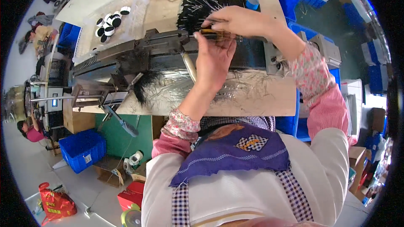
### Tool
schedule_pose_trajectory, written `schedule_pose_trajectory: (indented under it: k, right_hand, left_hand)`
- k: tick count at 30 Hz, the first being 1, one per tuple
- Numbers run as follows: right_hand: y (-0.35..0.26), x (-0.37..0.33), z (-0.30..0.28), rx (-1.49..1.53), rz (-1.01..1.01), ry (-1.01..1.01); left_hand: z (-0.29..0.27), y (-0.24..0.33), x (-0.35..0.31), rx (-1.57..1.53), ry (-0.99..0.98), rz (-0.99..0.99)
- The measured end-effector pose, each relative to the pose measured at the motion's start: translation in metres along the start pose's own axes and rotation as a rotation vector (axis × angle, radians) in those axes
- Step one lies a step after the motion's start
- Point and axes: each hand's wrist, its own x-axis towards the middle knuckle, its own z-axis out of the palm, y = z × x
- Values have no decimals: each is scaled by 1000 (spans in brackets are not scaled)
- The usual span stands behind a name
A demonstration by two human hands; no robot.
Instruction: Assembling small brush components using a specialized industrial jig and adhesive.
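My left hand (213,64) is palm up at the front of a long metal bench machine (164,44). Its thumb points up, and its fingers curl around a dark, brownish part I cannot identify. Just above, my right hand (235,20) reaches in from the right, fingers bent down and closed at the same spot; what they grip is hidden. Right behind the hands lies a heap of black-bristled brushes with thin metal stems (198,9). A pale handle (189,66) slants down from the machine beside my left wrist.
On the back left, a clear plastic tray (136,6) holds several white-and-black round pieces (110,24). A blue cap (252,3) stands beside the brushes. Loose bristles litter the wooden table (261,101). A blue bin (83,149) sits on the floor at left; other people are farther left.
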Motion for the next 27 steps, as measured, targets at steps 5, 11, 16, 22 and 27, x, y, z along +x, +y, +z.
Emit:
schedule_pose_trajectory:
  k: [5, 11, 16, 22, 27]
  right_hand:
    - [-17, -24, -17, -670, 5, 303]
    - [-53, -21, 30, -400, -146, 450]
    - [-33, -16, 12, -16, 149, 336]
    - [-34, -2, 21, -270, -89, 398]
    - [-29, -14, 18, -341, -103, 430]
  left_hand:
    - [-19, 26, 1, -436, 7, -49]
    - [-56, 5, 2, -713, -369, -37]
    - [-19, 22, -16, -451, 14, 45]
    - [-19, 23, -15, -369, 19, 71]
    - [-17, 27, -12, -322, 8, 77]
